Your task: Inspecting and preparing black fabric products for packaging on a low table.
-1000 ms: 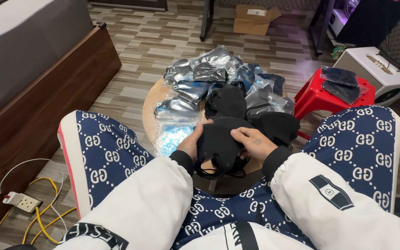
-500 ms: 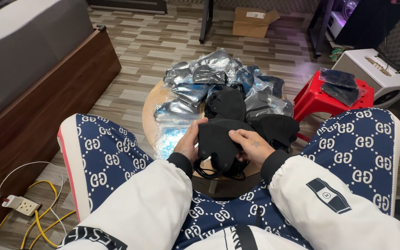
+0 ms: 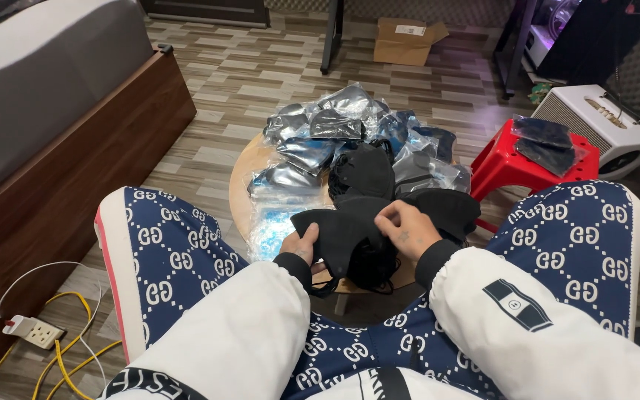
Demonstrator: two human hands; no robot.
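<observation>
Beyond the grip, a round wooden low table (image 3: 240, 178) carries a heap of clear plastic-bagged black masks (image 3: 335, 133) (loose black ones lie nearer). At the table's near edge, a black fabric face mask (image 3: 338, 230) is pinched closed between both hands: left hand (image 3: 301, 248) beneath its left end, right hand (image 3: 407, 228) on its top edge.
</observation>
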